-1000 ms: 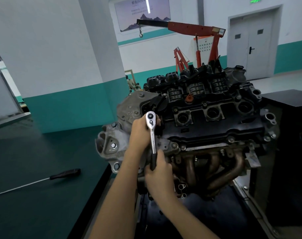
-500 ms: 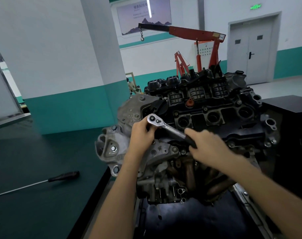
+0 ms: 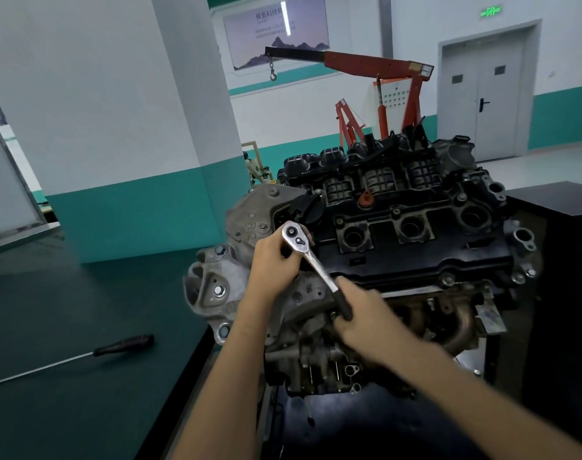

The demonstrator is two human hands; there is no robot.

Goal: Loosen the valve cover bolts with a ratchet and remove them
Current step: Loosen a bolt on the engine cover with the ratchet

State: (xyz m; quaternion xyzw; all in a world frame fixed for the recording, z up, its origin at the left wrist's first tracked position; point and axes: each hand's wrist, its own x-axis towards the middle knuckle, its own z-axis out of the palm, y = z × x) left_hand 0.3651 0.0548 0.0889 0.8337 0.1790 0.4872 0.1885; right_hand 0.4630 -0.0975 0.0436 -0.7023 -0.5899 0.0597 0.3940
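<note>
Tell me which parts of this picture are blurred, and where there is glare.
Head view: the right hand is motion-blurred; the left hand and ratchet look sharp; a bright strip glares on the wall poster; the wide lens tilts the pillar.

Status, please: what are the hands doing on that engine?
Left hand holds ratchet head on valve cover. Right hand grips handle. Bolt hidden. Nothing obstructing.

Both forearms are reaching up from the bottom edge. At centre frame the left hand [image 3: 276, 260] is curling round the ratchet [image 3: 316, 264] head, and the right hand [image 3: 366, 318] is gripping its handle, lower right.
</note>
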